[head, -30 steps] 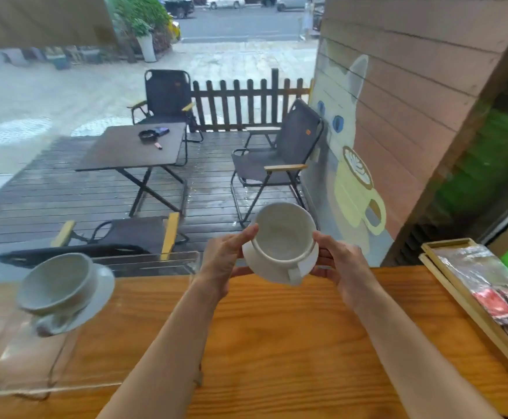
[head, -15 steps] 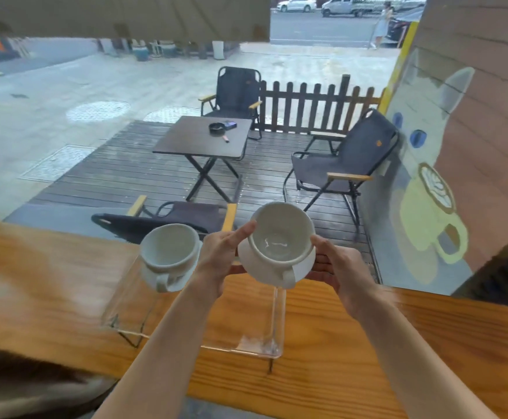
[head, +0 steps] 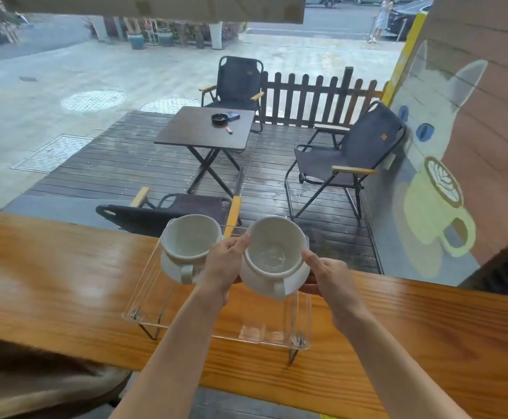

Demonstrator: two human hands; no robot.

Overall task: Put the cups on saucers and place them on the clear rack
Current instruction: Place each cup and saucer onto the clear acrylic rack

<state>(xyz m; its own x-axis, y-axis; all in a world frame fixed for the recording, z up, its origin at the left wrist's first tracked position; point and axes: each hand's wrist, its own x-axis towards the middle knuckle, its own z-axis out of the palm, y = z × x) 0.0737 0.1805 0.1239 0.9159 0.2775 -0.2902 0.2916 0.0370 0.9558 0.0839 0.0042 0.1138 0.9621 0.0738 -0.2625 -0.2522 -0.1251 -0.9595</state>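
While one white ceramic cup on its saucer (head: pixel 190 252) is already sitting at the clear rack's (head: pixel 216 329) left side, the left hand (head: pixel 222 267) and right hand (head: pixel 328 278) are gripping the second saucer (head: pixel 296 281), fingers curled under its rim, holding its glossy round cup (head: pixel 272 252) over the acrylic top above the varnished wooden desk (head: pixel 50 282). Setting down is seemingly remaining.
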